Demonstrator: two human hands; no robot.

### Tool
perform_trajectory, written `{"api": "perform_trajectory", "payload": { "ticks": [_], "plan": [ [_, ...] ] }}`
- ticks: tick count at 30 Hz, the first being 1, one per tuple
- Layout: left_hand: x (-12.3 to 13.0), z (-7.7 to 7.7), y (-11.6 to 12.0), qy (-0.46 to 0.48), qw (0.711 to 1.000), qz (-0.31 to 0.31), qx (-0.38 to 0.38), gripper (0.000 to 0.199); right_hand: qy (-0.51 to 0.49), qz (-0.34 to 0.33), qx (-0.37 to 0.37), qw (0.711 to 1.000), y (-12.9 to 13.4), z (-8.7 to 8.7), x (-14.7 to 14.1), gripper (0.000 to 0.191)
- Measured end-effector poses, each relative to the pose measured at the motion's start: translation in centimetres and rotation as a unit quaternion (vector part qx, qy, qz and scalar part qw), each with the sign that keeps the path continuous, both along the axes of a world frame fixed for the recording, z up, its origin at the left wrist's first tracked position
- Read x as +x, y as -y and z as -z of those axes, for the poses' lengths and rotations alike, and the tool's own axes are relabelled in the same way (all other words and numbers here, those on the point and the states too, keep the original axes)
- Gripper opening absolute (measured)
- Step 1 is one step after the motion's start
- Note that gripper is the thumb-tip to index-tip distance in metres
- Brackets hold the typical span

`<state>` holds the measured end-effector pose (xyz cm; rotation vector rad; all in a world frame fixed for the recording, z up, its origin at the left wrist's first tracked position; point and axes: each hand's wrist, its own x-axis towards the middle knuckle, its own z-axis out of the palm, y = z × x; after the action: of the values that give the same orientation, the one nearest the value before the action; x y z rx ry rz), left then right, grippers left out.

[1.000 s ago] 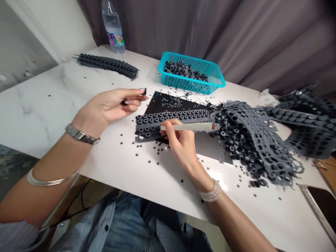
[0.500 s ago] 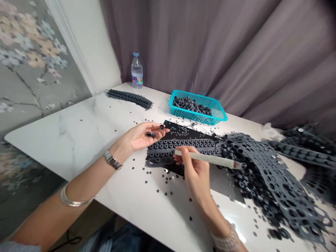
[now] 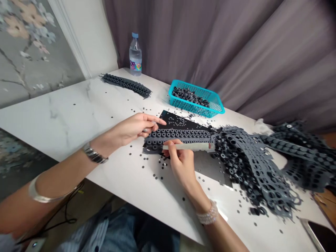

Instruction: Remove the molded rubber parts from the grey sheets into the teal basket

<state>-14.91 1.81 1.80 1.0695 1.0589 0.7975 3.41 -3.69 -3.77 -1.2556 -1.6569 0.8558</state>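
My left hand (image 3: 135,127) is over the left end of a dark grey rubber strip (image 3: 183,133) covered in rows of ring-shaped studs. Its index finger points right and its other fingers curl in, mostly hiding the small rubber rings seen there earlier. My right hand (image 3: 181,159) is shut on a pale, flat stick-like tool (image 3: 198,146) with a reddish mark at its right end. This hand hovers at the strip's near edge; the tool's left tip is near the studs. Under the strip lies a black sheet (image 3: 181,120) scattered with tiny discs.
A turquoise basket (image 3: 195,109) of small dark rubber pieces stands behind. To the right lie a heap of loose rings (image 3: 233,168) and perforated rubber sheeting (image 3: 262,168). Farther back are a studded strip (image 3: 126,85) and a water bottle (image 3: 135,57). A phone-like object (image 3: 319,234) lies lower right.
My left hand has turned from palm-up to fingers curled, index outstretched. My right hand with the pale tool has moved left along the strip. The view has shifted slightly.
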Motion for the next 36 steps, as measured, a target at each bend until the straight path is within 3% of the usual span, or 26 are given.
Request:
{"api": "perform_trajectory", "payload": {
  "ticks": [3,7,10,13,18,30,33,36],
  "plan": [
    [-0.1,0.0,2.4,-0.172,0.979,0.048,0.099,0.024,0.026,-0.016,0.009,0.999,-0.1,-0.3,0.0,0.032],
    [0.3,0.6,4.8,-0.358,0.904,0.020,0.234,0.024,0.054,-0.026,0.029,0.998,-0.2,-0.5,-0.1,0.030],
    [0.4,1.2,5.3,-0.418,0.848,-0.001,0.325,0.021,0.054,-0.033,0.035,0.997,-0.2,-0.4,-0.1,0.029],
    [0.4,2.0,5.2,-0.451,0.802,0.026,0.391,0.021,0.059,-0.039,0.045,0.996,-0.3,-0.3,-0.1,0.029],
    [0.6,3.1,4.7,-0.490,0.760,0.096,0.416,0.024,0.072,-0.042,0.057,0.995,-0.3,-0.4,-0.2,0.028],
    [1.5,2.2,4.1,-0.519,0.750,0.113,0.395,0.023,0.141,-0.043,0.109,0.983,-0.1,-0.3,-0.7,0.023],
    [1.3,1.8,4.3,-0.479,0.784,0.105,0.381,0.026,0.179,-0.029,0.113,0.977,-0.1,-0.4,-1.2,0.024],
    [-0.1,1.5,4.8,-0.401,0.861,0.028,0.310,0.016,0.172,-0.018,0.099,0.980,-0.1,-0.5,-1.4,0.023]
  ]
}}
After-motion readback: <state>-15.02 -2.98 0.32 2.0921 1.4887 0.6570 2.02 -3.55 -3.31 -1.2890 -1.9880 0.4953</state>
